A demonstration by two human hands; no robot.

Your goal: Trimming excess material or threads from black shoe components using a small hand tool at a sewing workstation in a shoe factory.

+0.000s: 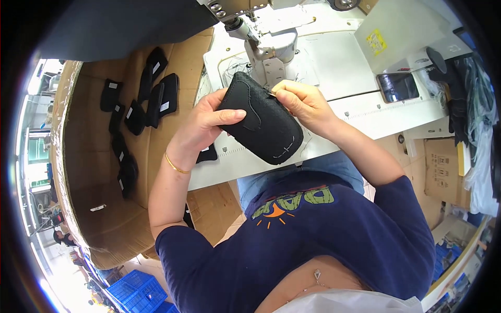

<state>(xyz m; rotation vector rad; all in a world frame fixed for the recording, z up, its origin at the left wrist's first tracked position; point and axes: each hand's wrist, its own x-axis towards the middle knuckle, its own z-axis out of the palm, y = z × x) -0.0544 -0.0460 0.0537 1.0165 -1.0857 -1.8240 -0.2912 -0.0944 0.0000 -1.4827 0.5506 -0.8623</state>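
Observation:
A black padded fabric pouch (272, 136) with curved stitching and a small light stitched mark near its rounded end is held up in front of the sewing machine (275, 68). My left hand (209, 116) grips its left side, thumb on top and the other fingers beneath. At the pouch's upper right edge, my right hand (305, 106) pinches with thumb and forefinger. A small thin shiny bit shows at those fingertips, too small to name. Below my left wrist, another black piece (208, 153) lies partly hidden at the table's edge.
To the left stands a big open cardboard box (96, 208) with several black pouches (136, 117) bearing white labels. A phone (397, 87) lies on the white machine table (339, 65) at the right. A blue crate (136, 292) sits on the floor at lower left.

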